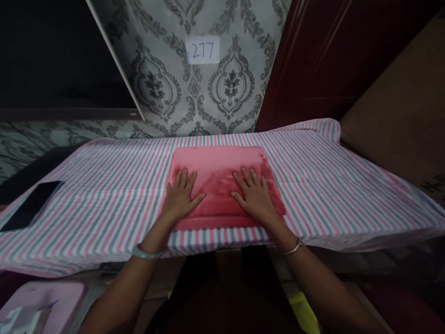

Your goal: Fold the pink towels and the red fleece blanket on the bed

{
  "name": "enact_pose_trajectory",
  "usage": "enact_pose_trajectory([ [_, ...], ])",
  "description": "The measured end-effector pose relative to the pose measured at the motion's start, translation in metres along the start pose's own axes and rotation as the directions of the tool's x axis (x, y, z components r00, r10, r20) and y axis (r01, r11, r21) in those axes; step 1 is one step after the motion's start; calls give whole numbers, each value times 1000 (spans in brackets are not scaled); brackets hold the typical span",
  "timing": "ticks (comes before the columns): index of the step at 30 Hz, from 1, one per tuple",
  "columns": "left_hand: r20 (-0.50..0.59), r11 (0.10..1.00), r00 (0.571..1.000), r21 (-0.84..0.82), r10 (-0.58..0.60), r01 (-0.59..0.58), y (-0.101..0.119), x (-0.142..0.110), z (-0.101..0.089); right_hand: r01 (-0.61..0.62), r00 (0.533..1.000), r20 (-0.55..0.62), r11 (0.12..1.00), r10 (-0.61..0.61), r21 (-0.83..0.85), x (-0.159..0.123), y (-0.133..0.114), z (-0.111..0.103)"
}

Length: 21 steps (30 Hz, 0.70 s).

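A pink, roughly rectangular piece of plush-looking cloth (222,160) lies flat near the front edge of the table, with darker red smears across its middle and right side. My left hand (181,197) rests on its left part, palm down and fingers spread. On the right part lies my right hand (255,197), also flat with the fingers apart. Neither hand grips anything. Beneath the pink cloth spreads a striped tablecloth (118,185) in pink, grey and white.
A dark phone (32,206) lies at the table's left. Behind stand a television (62,60), a patterned wall with a paper marked 277 (202,49), and a dark red panel (320,60). A cardboard box (399,106) stands at right, a pink stool (66,297) at lower left.
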<state>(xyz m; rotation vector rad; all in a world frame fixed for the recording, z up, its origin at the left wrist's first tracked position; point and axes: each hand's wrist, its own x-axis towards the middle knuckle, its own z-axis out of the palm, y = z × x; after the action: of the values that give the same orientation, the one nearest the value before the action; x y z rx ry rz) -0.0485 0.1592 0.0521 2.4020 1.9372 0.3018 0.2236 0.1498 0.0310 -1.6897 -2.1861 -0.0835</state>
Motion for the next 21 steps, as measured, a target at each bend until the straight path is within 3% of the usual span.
enact_pose_trajectory([
  [16,-50,999,998,-33,-38,36,4,-1,-6,2,1000,19,1000,-2,19,1,-6,-7],
  [21,-48,1000,999,-7,16,-16,16,-5,-23,3,1000,23,998,-4,67,3,-5,-18],
])
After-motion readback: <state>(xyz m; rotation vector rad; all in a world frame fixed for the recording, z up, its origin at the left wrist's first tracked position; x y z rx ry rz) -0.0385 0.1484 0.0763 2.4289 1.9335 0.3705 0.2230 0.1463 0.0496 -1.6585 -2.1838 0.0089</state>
